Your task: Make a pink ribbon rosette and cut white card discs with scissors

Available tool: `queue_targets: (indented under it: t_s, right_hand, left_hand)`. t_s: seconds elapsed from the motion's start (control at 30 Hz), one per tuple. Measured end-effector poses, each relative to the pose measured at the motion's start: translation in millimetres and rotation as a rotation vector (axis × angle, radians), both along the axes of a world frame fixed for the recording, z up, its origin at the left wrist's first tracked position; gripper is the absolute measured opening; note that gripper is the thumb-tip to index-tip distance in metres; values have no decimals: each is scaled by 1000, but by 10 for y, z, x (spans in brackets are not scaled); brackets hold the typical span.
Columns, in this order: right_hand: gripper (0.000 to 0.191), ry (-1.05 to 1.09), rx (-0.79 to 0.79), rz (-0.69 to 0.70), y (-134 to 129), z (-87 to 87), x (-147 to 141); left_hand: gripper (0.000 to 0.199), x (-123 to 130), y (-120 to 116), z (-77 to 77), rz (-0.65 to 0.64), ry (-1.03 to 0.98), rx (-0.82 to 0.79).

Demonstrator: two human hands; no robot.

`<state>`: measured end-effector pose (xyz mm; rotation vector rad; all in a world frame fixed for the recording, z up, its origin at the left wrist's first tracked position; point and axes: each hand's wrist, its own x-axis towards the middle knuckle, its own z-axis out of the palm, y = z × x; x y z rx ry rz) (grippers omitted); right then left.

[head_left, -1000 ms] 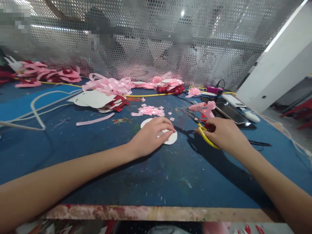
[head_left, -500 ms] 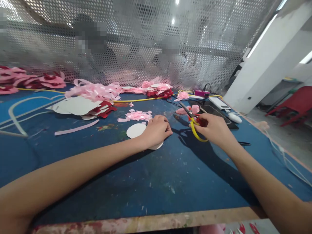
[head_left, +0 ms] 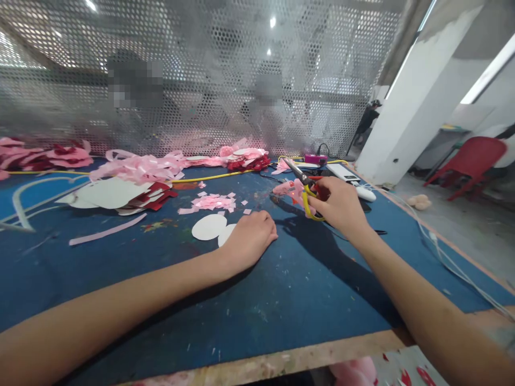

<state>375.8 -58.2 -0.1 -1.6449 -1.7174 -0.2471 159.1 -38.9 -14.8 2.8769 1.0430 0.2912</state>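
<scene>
My right hand (head_left: 340, 206) grips a pair of scissors (head_left: 296, 170) by its yellow and red handles, with the blades pointing away and up to the left, above the table. Behind them lies a pink hot glue gun (head_left: 286, 188), partly covered by the scissors. My left hand (head_left: 252, 238) rests low on the table, its fingers curled and pressed together; what is under them is hidden. One white paper piece (head_left: 226, 235) is partly beneath this hand, and a white oval (head_left: 209, 227) lies beside it. Small pink ribbon squares (head_left: 213, 202) are heaped just beyond.
White and red cutouts (head_left: 112, 194) are stacked at left, near a loose pink strip (head_left: 108, 229). Pink ribbons (head_left: 140, 166) line the perforated metal screen (head_left: 225, 107). A white device (head_left: 341, 172) and cables (head_left: 454, 260) lie at right. Beyond stands a red chair (head_left: 470, 161).
The view has tilted up and turned slightly right. My left hand has shifted nearer, showing the gap between the white pieces. The scissors now sit in front of the glue gun.
</scene>
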Motion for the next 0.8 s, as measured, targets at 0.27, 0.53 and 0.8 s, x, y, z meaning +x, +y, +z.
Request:
queue_targets:
  t_s: [0.27, 0.53, 0.8]
  right_hand:
    - [20, 2, -27, -23, 12, 17, 45]
    - [21, -10, -65, -49, 27, 16, 57]
    - [19, -15, -50, 11, 15, -94, -12]
  left_hand:
    - [18, 150, -491, -143, -155, 125, 181]
    - [22, 302, -1070, -328, -624, -87, 165]
    - [22, 188, -1092, -184, -881, -356, -459]
